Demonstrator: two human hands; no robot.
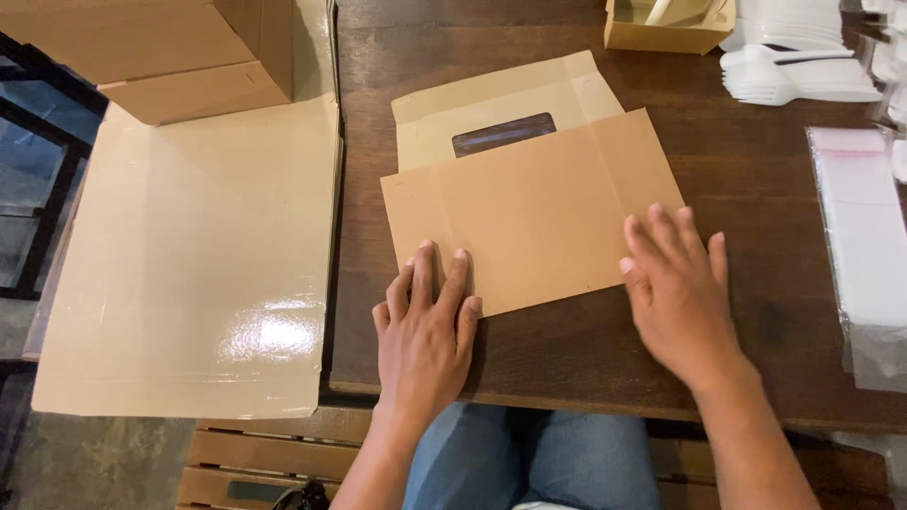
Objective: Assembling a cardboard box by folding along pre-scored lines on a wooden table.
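A flat, unfolded brown cardboard box blank with a dark rectangular window (529,212) lies in the middle of the dark wooden table (756,170), just in front of the seated person; it looks light, thin and stiff along its panels but ready to bend at the creases, so it is probably best taken by its edges or flaps. The left hand (427,331) lies open with fingers flat on the blank's near left edge, and the right hand (678,288) is spread open at the near right corner, gripping nothing. To the left lie large glossy cardboard sheets (189,264), with white plastic forks (803,76) and clear plastic bags (864,227) to the right.
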